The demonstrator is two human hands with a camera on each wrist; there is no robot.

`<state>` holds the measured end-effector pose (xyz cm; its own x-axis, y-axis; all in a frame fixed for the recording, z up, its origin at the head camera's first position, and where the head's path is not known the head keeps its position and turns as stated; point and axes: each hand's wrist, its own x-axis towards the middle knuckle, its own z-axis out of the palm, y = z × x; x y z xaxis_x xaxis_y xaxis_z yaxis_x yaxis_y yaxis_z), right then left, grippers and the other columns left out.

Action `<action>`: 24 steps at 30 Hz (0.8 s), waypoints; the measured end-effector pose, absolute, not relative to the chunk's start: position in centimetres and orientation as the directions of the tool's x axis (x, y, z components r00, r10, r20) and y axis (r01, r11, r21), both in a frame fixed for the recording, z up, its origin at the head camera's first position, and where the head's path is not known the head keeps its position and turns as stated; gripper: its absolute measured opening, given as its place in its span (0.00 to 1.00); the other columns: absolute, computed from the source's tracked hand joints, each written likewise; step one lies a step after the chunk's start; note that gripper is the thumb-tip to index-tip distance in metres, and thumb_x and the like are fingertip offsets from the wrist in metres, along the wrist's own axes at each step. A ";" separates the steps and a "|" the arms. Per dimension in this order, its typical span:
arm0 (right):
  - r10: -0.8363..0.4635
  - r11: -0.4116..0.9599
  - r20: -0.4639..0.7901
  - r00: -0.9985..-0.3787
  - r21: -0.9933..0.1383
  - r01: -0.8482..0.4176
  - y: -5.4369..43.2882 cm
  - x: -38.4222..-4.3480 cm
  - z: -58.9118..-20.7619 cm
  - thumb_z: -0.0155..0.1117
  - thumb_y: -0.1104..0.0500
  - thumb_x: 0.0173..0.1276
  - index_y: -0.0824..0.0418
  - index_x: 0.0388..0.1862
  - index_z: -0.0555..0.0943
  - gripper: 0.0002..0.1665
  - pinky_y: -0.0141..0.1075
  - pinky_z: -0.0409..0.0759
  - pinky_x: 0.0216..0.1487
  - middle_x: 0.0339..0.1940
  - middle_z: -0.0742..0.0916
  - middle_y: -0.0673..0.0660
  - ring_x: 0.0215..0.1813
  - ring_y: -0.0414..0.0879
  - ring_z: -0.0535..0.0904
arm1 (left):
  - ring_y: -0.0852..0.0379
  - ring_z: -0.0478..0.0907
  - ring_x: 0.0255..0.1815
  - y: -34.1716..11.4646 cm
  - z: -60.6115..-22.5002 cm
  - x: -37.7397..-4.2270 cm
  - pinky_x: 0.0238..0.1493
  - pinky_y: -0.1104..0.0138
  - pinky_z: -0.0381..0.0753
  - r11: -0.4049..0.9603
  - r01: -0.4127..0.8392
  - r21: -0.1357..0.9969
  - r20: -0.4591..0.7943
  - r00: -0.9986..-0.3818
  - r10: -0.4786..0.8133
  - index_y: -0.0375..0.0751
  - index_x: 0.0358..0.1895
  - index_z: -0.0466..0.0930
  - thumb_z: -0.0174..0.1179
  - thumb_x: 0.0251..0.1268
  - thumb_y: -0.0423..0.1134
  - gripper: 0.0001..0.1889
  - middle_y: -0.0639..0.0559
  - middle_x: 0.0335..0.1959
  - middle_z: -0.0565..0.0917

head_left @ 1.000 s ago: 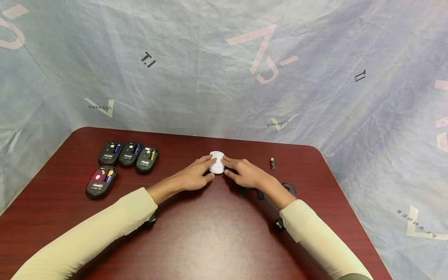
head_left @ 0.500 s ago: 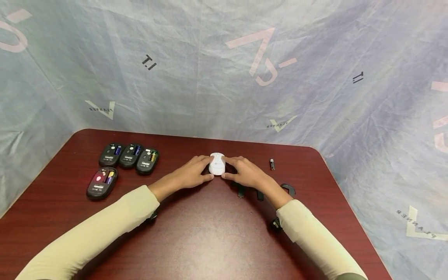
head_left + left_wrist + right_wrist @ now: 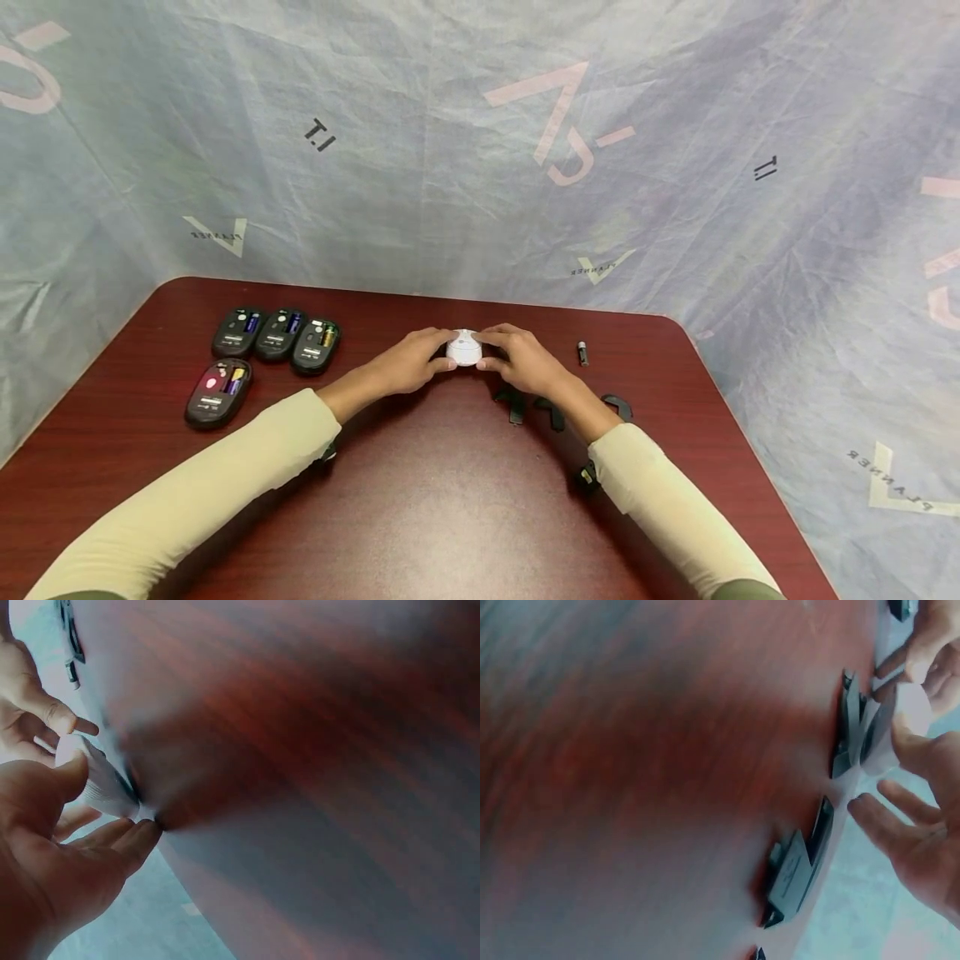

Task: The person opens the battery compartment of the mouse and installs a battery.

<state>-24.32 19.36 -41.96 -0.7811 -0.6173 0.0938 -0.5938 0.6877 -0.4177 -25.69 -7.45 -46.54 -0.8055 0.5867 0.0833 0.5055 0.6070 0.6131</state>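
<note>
A white computer mouse (image 3: 464, 351) is held between both hands at the middle of the table's far part, its rear end facing me. My left hand (image 3: 407, 363) grips its left side, thumb low at the near end. From the other side my right hand (image 3: 522, 362) grips it, thumb likewise at the near end. In the left wrist view the mouse (image 3: 109, 780) stands tilted, with the left thumb against it. The right wrist view shows the right thumb pressed on the mouse (image 3: 913, 705), while other fingers of that hand reach below it.
Several black mice lie belly up at the left with batteries showing, one mouse (image 3: 218, 392) glowing red. Black battery covers (image 3: 515, 406) lie by the right wrist, another cover (image 3: 618, 406) farther right. A loose battery (image 3: 582, 353) rests near the right edge. Printed fabric (image 3: 420, 167) hangs behind.
The white mouse has tipped so its top appears shorter and its near end faces me. Both hands have shifted slightly away, with fingers moving from its top to its sides.
</note>
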 end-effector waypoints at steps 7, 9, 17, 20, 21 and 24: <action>-0.536 0.585 0.122 -0.835 -0.660 -0.472 19.5 -24.5 -42.2 0.69 0.58 0.86 0.61 0.77 0.83 0.25 0.52 0.92 0.70 0.75 0.88 0.65 0.73 0.60 0.88 | 0.42 0.82 0.73 -7.2 -42.7 -23.1 0.75 0.44 0.84 0.585 0.396 0.707 0.043 -0.851 0.524 0.37 0.85 0.70 0.55 0.94 0.45 0.28 0.36 0.78 0.80; -0.510 0.553 0.135 -0.849 -0.705 -0.444 19.3 -24.5 -42.3 0.68 0.57 0.87 0.59 0.74 0.84 0.22 0.47 0.94 0.64 0.70 0.91 0.63 0.69 0.59 0.91 | 0.44 0.83 0.71 -7.1 -42.7 -23.1 0.72 0.46 0.85 0.571 0.369 0.734 0.043 -0.863 0.503 0.39 0.84 0.71 0.54 0.95 0.46 0.26 0.38 0.77 0.82; -0.429 0.442 0.166 -0.888 -0.819 -0.366 18.2 -24.1 -42.1 0.63 0.57 0.90 0.62 0.69 0.82 0.16 0.42 0.97 0.59 0.62 0.92 0.66 0.60 0.58 0.94 | 0.47 0.88 0.60 -6.5 -42.7 -23.3 0.65 0.50 0.91 0.489 0.266 0.831 0.071 -0.922 0.381 0.49 0.77 0.78 0.50 0.96 0.51 0.20 0.42 0.62 0.90; -0.419 0.387 0.148 -0.896 -0.863 -0.323 17.8 -24.0 -42.0 0.61 0.58 0.91 0.63 0.70 0.81 0.17 0.47 0.97 0.59 0.61 0.91 0.69 0.59 0.60 0.94 | 0.47 0.90 0.59 -6.3 -42.6 -23.1 0.60 0.53 0.96 0.407 0.232 0.883 0.081 -0.931 0.356 0.50 0.76 0.78 0.50 0.96 0.49 0.19 0.40 0.62 0.89; -0.418 0.373 0.145 -0.897 -0.873 -0.315 17.7 -23.9 -42.0 0.60 0.58 0.92 0.63 0.72 0.80 0.18 0.49 0.98 0.58 0.61 0.91 0.69 0.58 0.60 0.94 | 0.46 0.90 0.60 -6.3 -42.6 -23.1 0.58 0.54 0.97 0.381 0.226 0.896 0.088 -0.933 0.348 0.50 0.76 0.78 0.50 0.96 0.48 0.19 0.40 0.64 0.88; -0.416 0.343 0.133 -0.900 -0.893 -0.291 17.3 -23.6 -41.7 0.57 0.56 0.93 0.58 0.77 0.79 0.21 0.54 0.98 0.55 0.62 0.90 0.70 0.55 0.62 0.95 | 0.46 0.91 0.54 -6.2 -42.6 -22.8 0.49 0.54 0.99 0.328 0.221 0.918 0.113 -0.941 0.318 0.53 0.77 0.78 0.51 0.96 0.48 0.18 0.40 0.63 0.87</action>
<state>-23.59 17.30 -41.73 -0.8997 -0.4157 0.1331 -0.2907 0.3431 -0.8932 -22.85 -6.20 -42.59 -0.9412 0.3182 0.1133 0.2214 0.3278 0.9184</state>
